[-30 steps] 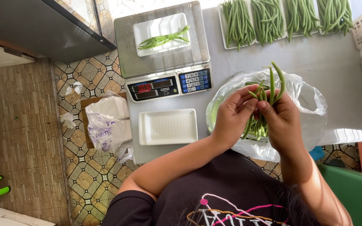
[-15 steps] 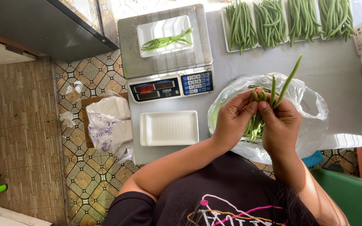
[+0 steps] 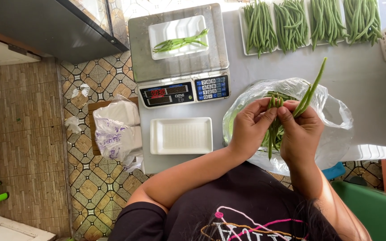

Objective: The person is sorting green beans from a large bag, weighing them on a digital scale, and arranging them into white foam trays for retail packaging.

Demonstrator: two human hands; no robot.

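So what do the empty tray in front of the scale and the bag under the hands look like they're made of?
The empty white tray looks like matte foam, judging by its soft rounded rim and dimpled floor. The bag appears to be thin clear plastic film: crinkled, glossy and see-through.

Counts, head view:
- Hands: 2, left hand and right hand, both closed on one bunch of green beans over the counter's near edge.
- Clear plastic bags: 1, right half of the counter, under the hands.
- Digital scales: 1, far-left corner of the counter.
- White foam trays: 1 empty tray at the near-left edge; 1 tray on the scale with a few beans, exact count unclear.
- Bean piles along the far edge: 4 visible, beans per pile not countable.
- White bags on the floor, left of the counter: 1 bundle.
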